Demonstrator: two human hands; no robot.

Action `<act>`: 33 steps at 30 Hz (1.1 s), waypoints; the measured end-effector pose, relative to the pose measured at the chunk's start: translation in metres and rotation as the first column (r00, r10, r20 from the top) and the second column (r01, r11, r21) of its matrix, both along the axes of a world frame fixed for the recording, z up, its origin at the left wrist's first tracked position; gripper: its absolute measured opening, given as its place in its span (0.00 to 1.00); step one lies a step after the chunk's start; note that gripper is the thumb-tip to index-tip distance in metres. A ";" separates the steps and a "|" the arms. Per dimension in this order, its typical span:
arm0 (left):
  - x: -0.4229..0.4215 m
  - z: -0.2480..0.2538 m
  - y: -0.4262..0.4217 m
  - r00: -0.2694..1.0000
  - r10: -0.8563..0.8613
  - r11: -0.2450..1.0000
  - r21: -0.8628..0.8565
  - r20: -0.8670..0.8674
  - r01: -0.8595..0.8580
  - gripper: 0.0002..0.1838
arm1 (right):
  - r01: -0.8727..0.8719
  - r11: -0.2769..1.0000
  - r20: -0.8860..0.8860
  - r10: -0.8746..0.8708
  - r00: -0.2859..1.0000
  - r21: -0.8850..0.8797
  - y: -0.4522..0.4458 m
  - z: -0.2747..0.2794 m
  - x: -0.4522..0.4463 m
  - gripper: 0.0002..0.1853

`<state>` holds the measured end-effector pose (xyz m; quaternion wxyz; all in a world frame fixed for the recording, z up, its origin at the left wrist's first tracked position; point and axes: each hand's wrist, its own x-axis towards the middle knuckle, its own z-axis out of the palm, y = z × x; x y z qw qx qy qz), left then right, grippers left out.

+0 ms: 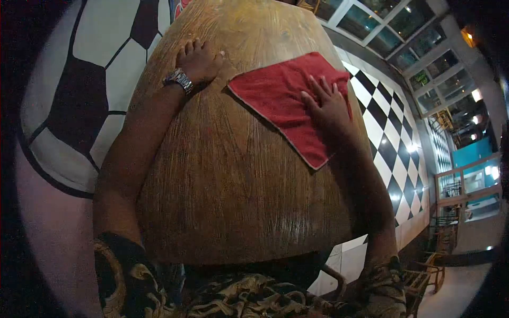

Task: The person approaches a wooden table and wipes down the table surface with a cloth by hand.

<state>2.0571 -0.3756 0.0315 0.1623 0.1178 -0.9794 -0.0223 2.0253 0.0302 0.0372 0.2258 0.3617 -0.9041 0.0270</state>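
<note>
A red cloth (281,93) with a pale stitched edge lies spread flat on the brown wooden table (212,212). On its right part rests my right hand (330,106), palm down with the fingers spread. My left hand (200,62) lies flat on the bare wood, left of the cloth and apart from it, fingers outstretched. A metal wristwatch (179,80) sits on my left wrist. Both forearms reach forward along the sides of the table.
Left of the table, a wall carries a large black-and-white soccer ball painting (85,85). A black-and-white checkered floor (389,127) runs along the right side. Wooden chairs (424,275) stand at the lower right, and glass windows (366,24) line the far side.
</note>
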 end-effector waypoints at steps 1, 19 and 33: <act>0.000 0.003 0.002 1.000 0.002 1.000 0.005 -0.003 -0.002 0.41 | 0.066 0.997 0.133 -0.060 0.989 -0.044 -0.009 0.007 0.018 0.42; -0.007 -0.015 -0.006 0.999 -0.007 1.000 0.008 -0.050 0.008 0.41 | -0.194 0.965 0.360 0.247 0.900 -0.176 -0.060 0.030 0.073 0.42; 0.002 0.007 0.013 0.997 0.061 0.997 0.053 0.037 -0.063 0.43 | -0.607 0.795 0.498 0.535 0.683 -0.022 -0.097 0.041 0.173 0.45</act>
